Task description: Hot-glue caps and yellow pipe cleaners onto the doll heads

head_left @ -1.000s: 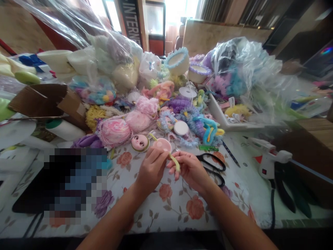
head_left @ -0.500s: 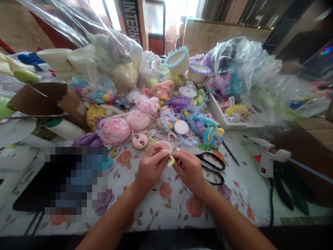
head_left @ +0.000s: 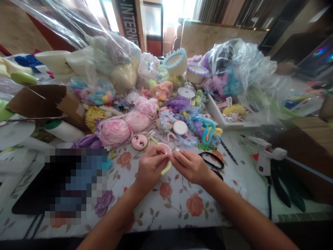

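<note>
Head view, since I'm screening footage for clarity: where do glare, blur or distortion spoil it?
Head view: the window is blown out white; the right-hand plastic bag shines; side edges look smeared and stretched; mosaic blocks meet the dark panel; the left hand and right hand read clearly, fine fingertip detail doesn't.

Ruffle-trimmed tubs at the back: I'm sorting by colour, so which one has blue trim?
The left one, tilted, with a light blue ruffle around its rim. The tub just to its right has a purple ruffle instead.
</note>
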Action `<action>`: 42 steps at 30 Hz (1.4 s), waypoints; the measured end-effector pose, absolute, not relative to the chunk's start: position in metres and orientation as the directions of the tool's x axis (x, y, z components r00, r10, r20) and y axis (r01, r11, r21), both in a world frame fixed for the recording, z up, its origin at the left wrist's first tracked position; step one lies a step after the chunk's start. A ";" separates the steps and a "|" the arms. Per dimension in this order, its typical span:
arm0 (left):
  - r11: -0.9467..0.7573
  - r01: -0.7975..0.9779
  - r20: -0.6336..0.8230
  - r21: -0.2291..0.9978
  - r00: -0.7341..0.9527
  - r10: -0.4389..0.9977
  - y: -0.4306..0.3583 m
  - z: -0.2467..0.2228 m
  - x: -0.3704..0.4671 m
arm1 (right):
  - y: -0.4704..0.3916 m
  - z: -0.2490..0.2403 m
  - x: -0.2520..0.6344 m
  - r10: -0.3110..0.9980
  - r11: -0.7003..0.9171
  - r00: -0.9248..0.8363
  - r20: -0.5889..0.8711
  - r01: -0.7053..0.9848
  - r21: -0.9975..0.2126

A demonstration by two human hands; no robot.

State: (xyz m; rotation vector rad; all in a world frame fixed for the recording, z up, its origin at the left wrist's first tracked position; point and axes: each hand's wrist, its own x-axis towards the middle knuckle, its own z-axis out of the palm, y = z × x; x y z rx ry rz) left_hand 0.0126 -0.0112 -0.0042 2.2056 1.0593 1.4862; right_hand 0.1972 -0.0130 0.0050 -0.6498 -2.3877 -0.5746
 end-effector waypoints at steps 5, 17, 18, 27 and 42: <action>-0.709 0.466 0.717 0.530 0.200 0.668 -0.013 -0.009 0.016 | -0.009 0.013 0.198 0.260 0.780 -0.832 0.490 0.480 0.402; -0.730 0.676 0.869 0.102 0.297 0.396 -0.020 -0.016 0.015 | -0.020 0.012 0.155 0.944 -0.319 -0.122 -0.307 -0.104 -0.942; -0.745 0.662 0.881 0.080 0.303 0.364 -0.021 -0.018 0.014 | -0.022 0.014 0.153 0.904 -0.422 -0.166 -0.393 -0.220 -0.879; -0.720 0.678 0.904 0.146 0.204 0.376 -0.020 -0.012 0.012 | -0.037 0.020 0.172 0.885 0.445 -0.113 0.452 0.491 -0.749; -0.784 0.604 0.904 0.144 0.243 0.353 -0.021 -0.015 0.010 | -0.029 0.021 0.161 0.992 -0.032 -0.121 -0.045 0.109 -0.994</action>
